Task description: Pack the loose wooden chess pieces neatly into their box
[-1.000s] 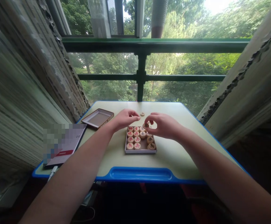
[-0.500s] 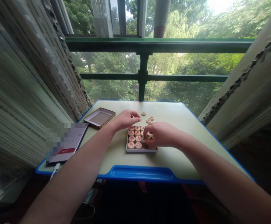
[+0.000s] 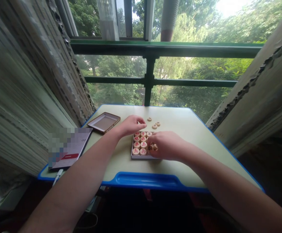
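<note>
A shallow box (image 3: 132, 152) on the table holds round wooden Chinese chess pieces (image 3: 143, 144) in rows, with red characters on the left and black ones toward the right. My right hand (image 3: 166, 145) reaches over the box's right side, its fingers bent down and pinching a chess piece (image 3: 151, 147); the hand covers part of the rows. Just behind the box's far left corner hovers my left hand (image 3: 133, 124), fingers curved, thumb and forefinger apart, nothing visible between them. Beyond the box lie three loose chess pieces (image 3: 149, 119), two of them touching or overlapping.
The box lid (image 3: 104, 122) lies inside up at the back left. A tablet (image 3: 70, 152) with a white cable (image 3: 57, 177) rests at the table's left edge. A blue tray groove (image 3: 147, 179) runs along the front of the table (image 3: 180, 113). Curtains (image 3: 248, 87) flank both sides.
My right hand has moved slightly down and toward me over the box's right side, the piece in its fingers going lower. My left hand has barely moved.
</note>
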`<act>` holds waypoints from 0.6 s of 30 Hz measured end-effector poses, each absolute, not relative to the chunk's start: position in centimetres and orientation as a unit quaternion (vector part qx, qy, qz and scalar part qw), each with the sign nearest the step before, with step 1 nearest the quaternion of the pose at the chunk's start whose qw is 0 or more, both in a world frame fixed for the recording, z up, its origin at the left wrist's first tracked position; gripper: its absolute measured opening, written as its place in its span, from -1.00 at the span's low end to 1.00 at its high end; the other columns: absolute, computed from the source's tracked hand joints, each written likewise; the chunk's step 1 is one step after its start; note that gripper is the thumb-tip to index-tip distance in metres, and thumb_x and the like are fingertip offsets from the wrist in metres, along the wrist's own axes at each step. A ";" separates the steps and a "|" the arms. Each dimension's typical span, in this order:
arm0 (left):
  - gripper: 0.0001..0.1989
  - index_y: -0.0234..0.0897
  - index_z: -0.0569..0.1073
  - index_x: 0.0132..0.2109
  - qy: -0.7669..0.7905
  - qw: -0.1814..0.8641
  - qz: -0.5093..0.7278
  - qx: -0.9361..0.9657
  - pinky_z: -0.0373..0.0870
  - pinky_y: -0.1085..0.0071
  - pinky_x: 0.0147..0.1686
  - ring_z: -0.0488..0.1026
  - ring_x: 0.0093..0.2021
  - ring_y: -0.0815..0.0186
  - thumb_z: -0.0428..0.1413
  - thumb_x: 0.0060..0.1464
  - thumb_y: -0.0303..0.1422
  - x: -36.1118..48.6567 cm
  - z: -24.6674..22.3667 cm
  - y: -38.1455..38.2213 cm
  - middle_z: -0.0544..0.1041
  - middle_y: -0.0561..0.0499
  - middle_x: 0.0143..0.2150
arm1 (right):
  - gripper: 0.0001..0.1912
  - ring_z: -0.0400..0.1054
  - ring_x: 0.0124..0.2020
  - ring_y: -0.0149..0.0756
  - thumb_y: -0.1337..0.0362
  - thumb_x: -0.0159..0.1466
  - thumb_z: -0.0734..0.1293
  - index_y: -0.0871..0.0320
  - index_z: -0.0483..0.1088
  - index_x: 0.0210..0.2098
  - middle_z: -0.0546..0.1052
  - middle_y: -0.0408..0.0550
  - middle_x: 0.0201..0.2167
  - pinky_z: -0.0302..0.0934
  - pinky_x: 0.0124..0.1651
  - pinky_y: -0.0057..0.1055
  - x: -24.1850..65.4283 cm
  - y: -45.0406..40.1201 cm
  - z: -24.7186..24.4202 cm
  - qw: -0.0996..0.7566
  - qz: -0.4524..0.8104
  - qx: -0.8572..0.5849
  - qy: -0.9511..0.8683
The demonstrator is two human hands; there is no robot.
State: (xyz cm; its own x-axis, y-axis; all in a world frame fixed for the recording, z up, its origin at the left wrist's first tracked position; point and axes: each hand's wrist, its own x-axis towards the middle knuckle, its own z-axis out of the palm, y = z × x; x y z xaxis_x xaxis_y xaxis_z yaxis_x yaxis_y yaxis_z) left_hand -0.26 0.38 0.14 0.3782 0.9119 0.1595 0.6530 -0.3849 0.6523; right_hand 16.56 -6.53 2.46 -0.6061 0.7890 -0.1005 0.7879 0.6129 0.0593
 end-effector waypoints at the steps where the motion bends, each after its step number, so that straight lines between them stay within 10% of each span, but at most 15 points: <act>1: -0.69 -0.36 0.52 -0.36 0.495 0.248 0.259 0.791 0.18 0.48 -0.51 0.26 -0.55 0.42 0.06 -0.12 -0.18 -0.3 0.1 0.4 0.41 0.05 -0.57 | -0.74 0.36 -0.34 -0.25 0.11 0.09 0.23 0.07 0.44 -0.30 0.51 -0.05 -0.33 0.07 -0.41 -0.46 16.5 -6.7 2.5 0.055 0.010 0.439 0.897; 18: -0.68 -0.36 0.52 -0.33 0.505 0.225 0.227 0.802 0.15 0.48 -0.52 0.26 -0.54 0.41 0.04 -0.09 -0.20 -0.4 0.4 0.3 0.42 0.04 -0.54 | -0.76 0.37 -0.36 -0.23 0.16 0.07 0.23 0.05 0.43 -0.30 0.52 -0.05 -0.34 0.09 -0.41 -0.44 16.7 -6.2 2.2 0.058 0.006 0.461 0.885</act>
